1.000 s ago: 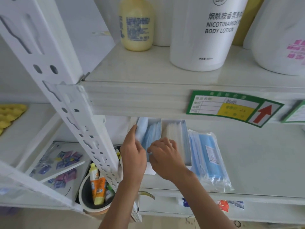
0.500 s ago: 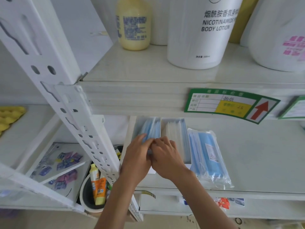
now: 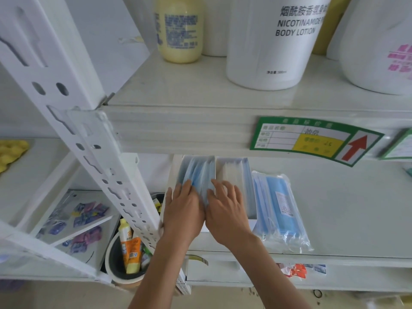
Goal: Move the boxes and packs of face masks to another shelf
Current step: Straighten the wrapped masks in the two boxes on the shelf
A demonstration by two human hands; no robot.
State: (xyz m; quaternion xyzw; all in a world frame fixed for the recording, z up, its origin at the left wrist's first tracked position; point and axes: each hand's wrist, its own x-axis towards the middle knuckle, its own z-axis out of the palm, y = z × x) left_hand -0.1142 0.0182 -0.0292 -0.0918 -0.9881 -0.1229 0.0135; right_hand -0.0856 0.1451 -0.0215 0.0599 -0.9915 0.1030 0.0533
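Observation:
Two open white boxes of masks stand side by side on the middle shelf (image 3: 347,210). The left box (image 3: 197,166) holds blue masks, the right box (image 3: 233,171) white-wrapped ones. A clear pack of blue masks (image 3: 281,206) lies flat just right of them. My left hand (image 3: 184,214) lies flat on the blue masks in the left box, thumb out over its left wall. My right hand (image 3: 225,216) rests beside it, fingers spread across the wall between the two boxes. Both hands cover the front ends of the boxes.
The upper shelf (image 3: 200,92) carries a yellow bottle (image 3: 180,30) and large white lotion tubs (image 3: 272,41); a green price label (image 3: 312,139) sits on its edge. A perforated white post (image 3: 89,141) slants on the left. Below left are a bucket of tubes (image 3: 128,259) and sachets (image 3: 84,215).
My left hand pushed the blue masks it was holding down into the left box and now lies flat on them. My right hand moved slightly right, fingers spreading over the box divider.

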